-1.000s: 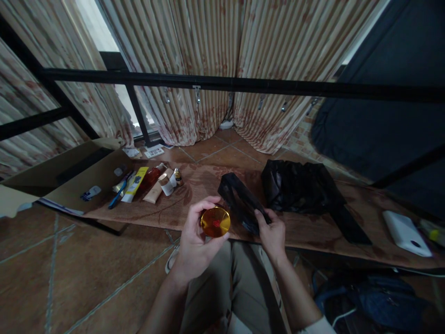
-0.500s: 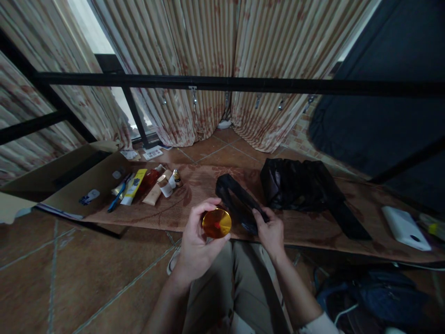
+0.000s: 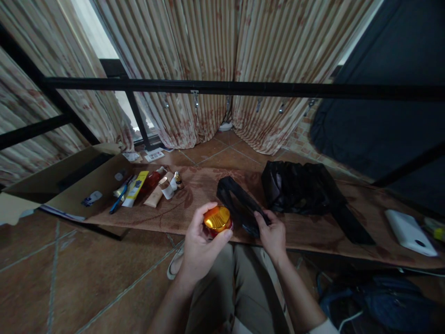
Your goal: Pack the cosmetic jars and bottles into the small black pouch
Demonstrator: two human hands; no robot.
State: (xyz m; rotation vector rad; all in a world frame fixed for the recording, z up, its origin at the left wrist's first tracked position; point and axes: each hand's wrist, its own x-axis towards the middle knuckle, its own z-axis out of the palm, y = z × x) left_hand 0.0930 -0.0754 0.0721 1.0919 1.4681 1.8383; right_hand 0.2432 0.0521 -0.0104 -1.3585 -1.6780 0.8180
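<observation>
My left hand (image 3: 201, 246) is closed around a small round jar (image 3: 218, 220) with a shiny gold lid and a red side, held above the near edge of the cloth-covered bench. Beside it, my right hand (image 3: 272, 234) pinches the rim of a black pouch (image 3: 239, 199), whose mouth gapes open towards the jar. Its lower part rests on the bench, and what lies inside is too dark to make out. Right of the pouch sits a bulky black bag (image 3: 295, 188) with a wide strap.
On the left stand a cardboard box (image 3: 79, 181), a yellow and white tube (image 3: 135, 189), a blue toothbrush (image 3: 120, 197), a beige tube (image 3: 153, 198) and small bottles (image 3: 167, 188). A white power bank (image 3: 410, 232) lies at the right. Below is a dark blue backpack (image 3: 385, 297). A black rail (image 3: 222, 87) crosses behind.
My left hand has tilted the jar, so its red side now shows below the gold face. My right hand keeps its hold on the pouch. The view has shifted slightly.
</observation>
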